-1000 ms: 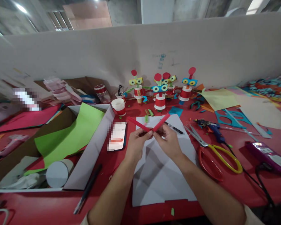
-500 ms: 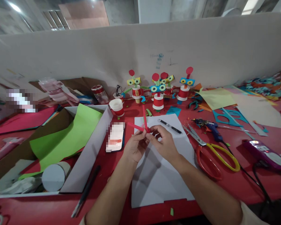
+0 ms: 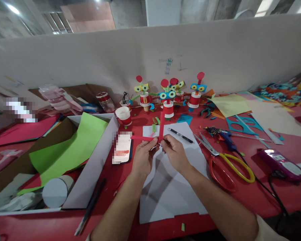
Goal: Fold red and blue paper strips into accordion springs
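Observation:
Two red paper strips (image 3: 161, 125) meet at a corner between my fingertips; one points away from me, the other out to the left. My left hand (image 3: 144, 154) is closed, pinching the strips where they join. From the other side my right hand (image 3: 175, 150) pinches the same joint. Both hands are above a white paper sheet (image 3: 170, 190) on the red table. Just beyond the strips lie small green folded paper springs (image 3: 154, 128). A black pen (image 3: 180, 135) rests on the sheet's upper right part.
Several paper-cup robots (image 3: 168, 107) stand at the back. To the right are scissors (image 3: 217, 153), a blue glue gun (image 3: 224, 136) and a purple device (image 3: 283, 164). A phone (image 3: 122, 147) and a box (image 3: 91, 167) holding green paper are on the left. A paper cup (image 3: 124, 117) stands behind the phone.
The strips have turned between my fingers: the far one has shifted right and looks broader, and the left one now lies flatter, reaching toward the phone. Both hands still pinch the joint.

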Action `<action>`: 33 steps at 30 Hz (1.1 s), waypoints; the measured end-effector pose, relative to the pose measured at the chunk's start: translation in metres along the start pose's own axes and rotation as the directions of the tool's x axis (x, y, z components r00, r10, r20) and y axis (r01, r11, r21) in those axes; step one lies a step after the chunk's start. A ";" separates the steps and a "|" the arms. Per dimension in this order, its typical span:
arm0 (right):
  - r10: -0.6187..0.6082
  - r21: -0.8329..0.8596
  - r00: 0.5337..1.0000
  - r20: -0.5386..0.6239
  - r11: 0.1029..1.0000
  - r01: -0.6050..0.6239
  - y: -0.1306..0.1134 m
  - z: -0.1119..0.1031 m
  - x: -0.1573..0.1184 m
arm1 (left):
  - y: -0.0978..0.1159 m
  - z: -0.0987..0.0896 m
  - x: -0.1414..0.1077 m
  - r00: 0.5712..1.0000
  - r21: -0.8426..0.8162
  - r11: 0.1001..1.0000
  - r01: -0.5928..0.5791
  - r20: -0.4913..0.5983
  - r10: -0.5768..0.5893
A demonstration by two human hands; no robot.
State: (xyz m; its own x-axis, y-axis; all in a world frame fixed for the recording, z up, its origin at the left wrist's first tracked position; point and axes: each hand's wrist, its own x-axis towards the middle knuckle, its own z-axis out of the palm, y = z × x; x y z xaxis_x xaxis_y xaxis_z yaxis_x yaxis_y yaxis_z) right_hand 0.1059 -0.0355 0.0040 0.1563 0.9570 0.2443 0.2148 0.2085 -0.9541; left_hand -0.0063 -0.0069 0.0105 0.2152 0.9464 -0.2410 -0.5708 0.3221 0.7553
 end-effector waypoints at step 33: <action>0.054 0.245 0.992 -0.114 0.969 -0.024 0.002 -0.002 0.005 | -0.002 -0.001 0.000 0.994 0.130 0.985 -0.111 0.032 0.108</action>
State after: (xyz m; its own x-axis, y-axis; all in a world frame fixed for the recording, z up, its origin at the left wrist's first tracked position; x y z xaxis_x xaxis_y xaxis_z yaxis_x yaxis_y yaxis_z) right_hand 0.1088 -0.0308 0.0042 0.2761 0.9377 0.2108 -0.0320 0.2282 -0.9731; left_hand -0.0063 -0.0076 0.0081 0.1779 0.9743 -0.1381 -0.4832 0.2087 0.8503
